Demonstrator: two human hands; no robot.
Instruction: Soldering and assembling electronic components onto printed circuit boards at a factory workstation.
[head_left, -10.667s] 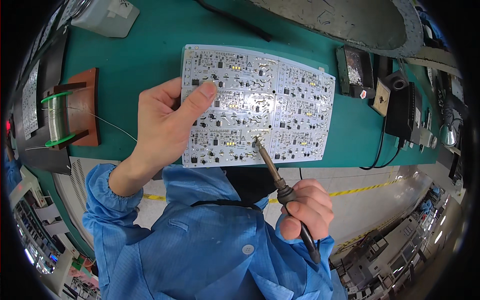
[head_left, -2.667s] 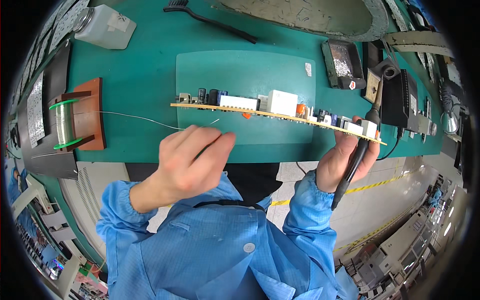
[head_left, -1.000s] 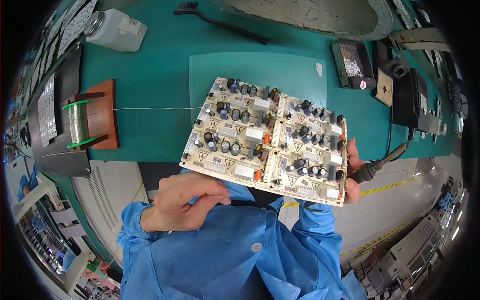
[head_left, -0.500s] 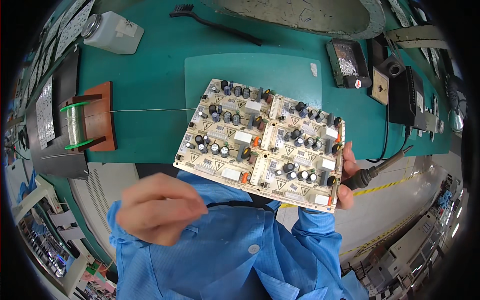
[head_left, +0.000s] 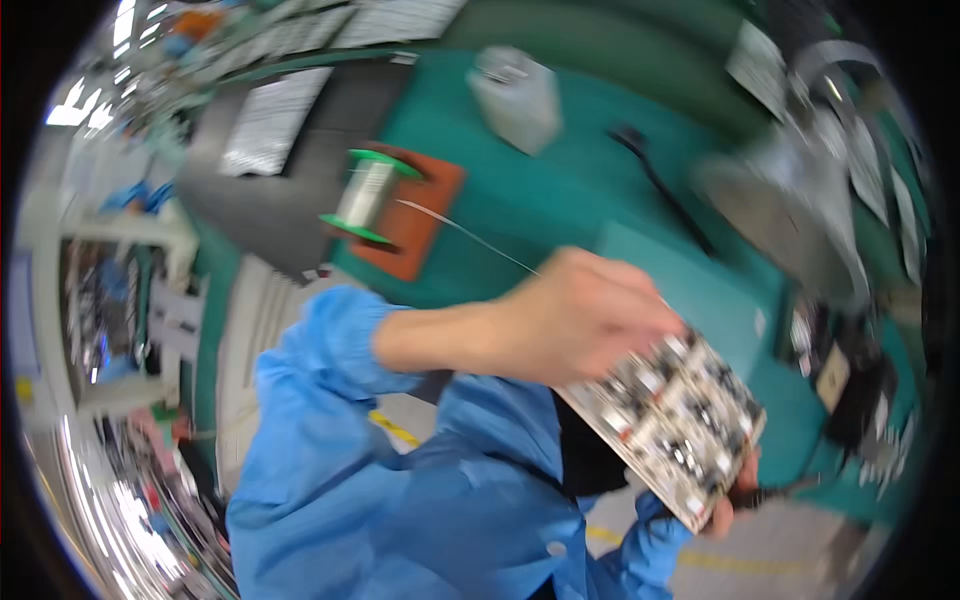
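A pale circuit board panel [head_left: 690, 430], crowded with capacitors and other parts, is tilted over the near edge of the bench. My right hand [head_left: 735, 495] grips its right end; a dark soldering iron [head_left: 780, 490], blurred, sticks out from the same hand. Over the board's far-left part lies my left hand [head_left: 600, 320], smeared by motion, its fingers curled together. Whatever they hold is hidden, and I cannot tell whether they touch the board. A thin solder wire [head_left: 470, 235] runs from a green-flanged spool [head_left: 367, 195] and passes out of sight at my left hand.
The spool stands on a brown wooden holder [head_left: 425, 225]. A white bottle [head_left: 517, 105] and a black brush [head_left: 665, 190] lie farther back on the green bench. A grey lamp-like shade [head_left: 790, 200] hangs at right, near a soldering station [head_left: 860, 400].
The view has swung left and tilted. My left hand has moved from beside the board to over its far-left part. My right hand still holds the board and iron.
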